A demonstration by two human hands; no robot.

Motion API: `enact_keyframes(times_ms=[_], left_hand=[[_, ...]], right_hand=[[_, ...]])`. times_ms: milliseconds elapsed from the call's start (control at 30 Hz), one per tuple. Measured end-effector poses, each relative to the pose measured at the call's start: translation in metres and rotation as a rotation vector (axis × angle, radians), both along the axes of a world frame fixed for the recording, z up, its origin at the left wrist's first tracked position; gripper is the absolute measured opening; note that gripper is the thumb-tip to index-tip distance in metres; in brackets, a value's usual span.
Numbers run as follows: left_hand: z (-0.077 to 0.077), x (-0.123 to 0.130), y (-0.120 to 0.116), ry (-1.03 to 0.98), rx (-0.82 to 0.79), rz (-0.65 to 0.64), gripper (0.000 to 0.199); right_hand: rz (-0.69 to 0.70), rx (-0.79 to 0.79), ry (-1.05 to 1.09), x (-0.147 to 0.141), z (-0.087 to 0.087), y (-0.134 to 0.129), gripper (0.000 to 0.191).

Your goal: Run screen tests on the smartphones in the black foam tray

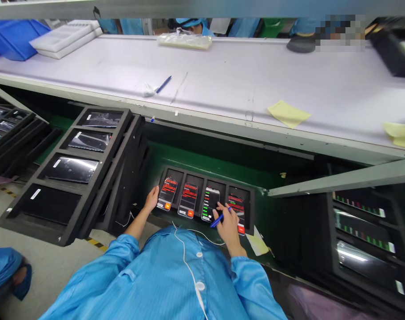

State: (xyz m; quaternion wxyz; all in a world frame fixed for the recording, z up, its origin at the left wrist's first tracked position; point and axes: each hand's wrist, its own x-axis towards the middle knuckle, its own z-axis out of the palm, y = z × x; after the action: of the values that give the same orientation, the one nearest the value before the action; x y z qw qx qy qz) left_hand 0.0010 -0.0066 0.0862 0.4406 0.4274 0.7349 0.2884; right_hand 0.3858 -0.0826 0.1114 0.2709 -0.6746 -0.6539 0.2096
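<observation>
Several phones with lit screens lie in a black foam tray (197, 175) in front of me. My left hand (152, 199) is at the tray's left end, beside the leftmost phone (167, 194); its fingers look extended and hold nothing visible. A blue pen (221, 217) is held in my right hand (228, 224), whose fingers are over the third phone (210, 204) from the left. That screen shows green, white and red lines. Red text fills the second phone (188, 200) and the rightmost phone (236, 206), which is partly covered by my right hand.
Stacked phone trays stand at the left (101, 166) and right (337, 262). Above is a white bench (222, 80) with another pen (164, 84) and yellow paper (288, 114). A metal bar (342, 179) slants at the right. A white cord (185, 260) hangs over my front.
</observation>
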Motion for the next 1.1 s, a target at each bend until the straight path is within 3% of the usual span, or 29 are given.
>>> enact_keyframes(times_ms=[167, 333, 433, 567, 733, 867, 1100], left_hand=[[-0.001, 0.001, -0.002, 0.01, -0.016, -0.001, 0.056], [-0.004, -0.002, -0.01, 0.002, -0.026, -0.01, 0.061], [-0.009, -0.004, -0.015, -0.029, -0.034, 0.014, 0.064], [-0.014, -0.006, -0.021, -0.075, -0.016, 0.038, 0.071], [-0.014, -0.011, -0.025, -0.071, -0.009, -0.005, 0.076], [-0.013, -0.013, -0.025, -0.025, -0.023, -0.015, 0.069], [-0.017, -0.015, -0.024, 0.006, 0.014, -0.017, 0.065]], right_hand=[[0.052, 0.006, -0.058, -0.013, -0.003, 0.028, 0.043], [0.006, 0.018, -0.042, -0.008, -0.002, 0.027, 0.045], [-0.115, 0.047, -0.01, 0.011, 0.0, 0.017, 0.049], [-0.374, 0.104, 0.104, 0.049, -0.005, -0.001, 0.055], [-0.663, -0.006, 0.343, 0.078, -0.017, -0.025, 0.064], [-0.611, -0.034, 0.423, 0.073, -0.019, -0.032, 0.069], [-0.587, -0.021, 0.383, 0.063, -0.02, -0.036, 0.074]])
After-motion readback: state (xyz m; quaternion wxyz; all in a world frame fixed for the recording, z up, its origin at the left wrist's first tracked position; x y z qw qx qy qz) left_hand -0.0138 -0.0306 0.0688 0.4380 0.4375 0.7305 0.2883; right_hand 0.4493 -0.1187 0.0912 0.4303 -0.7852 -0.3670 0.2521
